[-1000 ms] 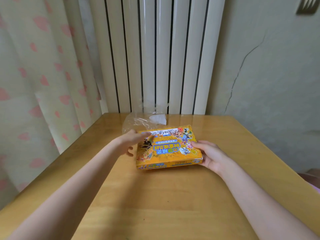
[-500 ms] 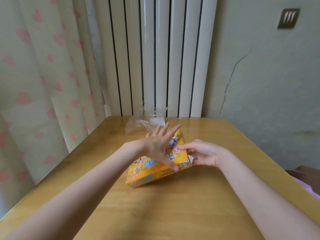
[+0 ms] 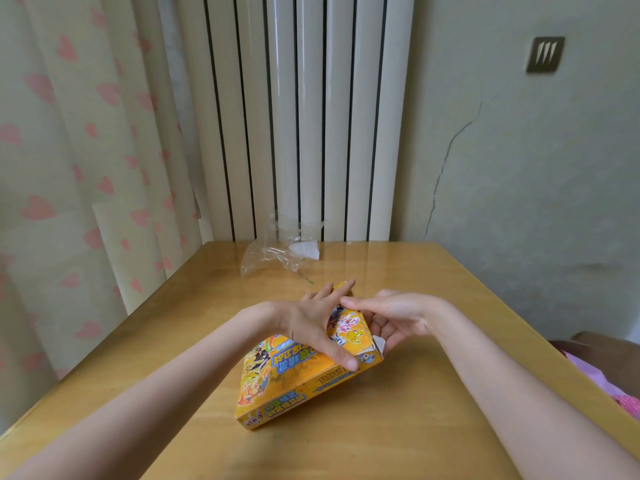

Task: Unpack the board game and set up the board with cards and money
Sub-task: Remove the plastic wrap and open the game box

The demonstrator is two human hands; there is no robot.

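A flat, rectangular cardboard game box (image 3: 298, 379), glossy orange-yellow with cartoon figures and printed lettering, is sitting tilted on the wooden bench (image 3: 398, 427): its near left corner is resting on the surface while the right end is lifting up between the person's two hands, near the middle of the bench.

The left hand (image 3: 311, 323) is lying across the printed top face, fingers spread and fairly straight, with the thumb pressing down at the near long edge close to the raised right corner; it is bracing the box rather than curling round it. The right hand (image 3: 391, 317) is cupping the raised right end, palm turned toward the box, its thumb reaching over the top edge and the fingers bending in behind the end, where a pale inner flap (image 3: 379, 342) is showing. So the right hand is grasping the box end.

The bench top is smooth, honey-coloured wood with a soft sheen. At its far edge a crumpled sheet of clear plastic wrap (image 3: 277, 258) is lying, thin and wrinkled, with a small white patch. Behind it, a white ribbed radiator (image 3: 304, 116) is standing upright, beside a cream curtain (image 3: 69, 150) printed with pink hearts and a cracked, pale plaster wall (image 3: 519, 185).
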